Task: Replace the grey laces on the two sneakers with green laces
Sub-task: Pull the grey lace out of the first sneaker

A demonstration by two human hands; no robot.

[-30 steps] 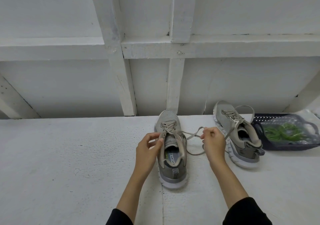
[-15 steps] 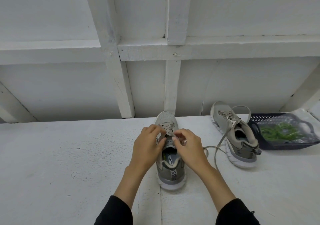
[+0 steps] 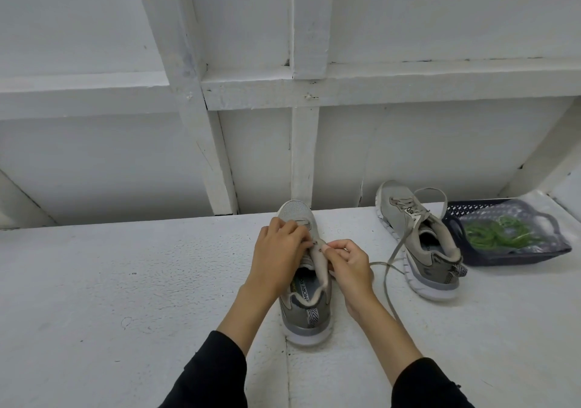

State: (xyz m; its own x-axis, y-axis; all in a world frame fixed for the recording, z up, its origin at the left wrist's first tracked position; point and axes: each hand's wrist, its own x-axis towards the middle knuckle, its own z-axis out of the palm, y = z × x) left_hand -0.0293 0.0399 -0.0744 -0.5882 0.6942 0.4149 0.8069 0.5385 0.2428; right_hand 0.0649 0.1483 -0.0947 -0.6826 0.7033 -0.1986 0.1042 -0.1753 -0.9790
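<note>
A grey sneaker (image 3: pixel 306 310) stands in front of me on the white ledge, heel toward me. My left hand (image 3: pixel 278 253) lies over its lace area with curled fingers. My right hand (image 3: pixel 350 264) pinches at the eyelets beside the tongue. A loose grey lace (image 3: pixel 388 282) trails from under my right hand across the ledge toward the second grey sneaker (image 3: pixel 418 244), which stands to the right with its own grey lace still threaded. Green laces (image 3: pixel 490 234) lie bundled in a dark basket (image 3: pixel 509 258) at the far right.
The white ledge (image 3: pixel 125 282) runs wide to the left and toward me. Its back edge drops off just beyond the sneakers' toes, in front of a white panelled wall (image 3: pixel 283 143) with posts.
My right hand came in from the right, where it held the lace out, to the sneaker's eyelets. My left hand moved up over the lace area. The lace now lies slack on the ledge.
</note>
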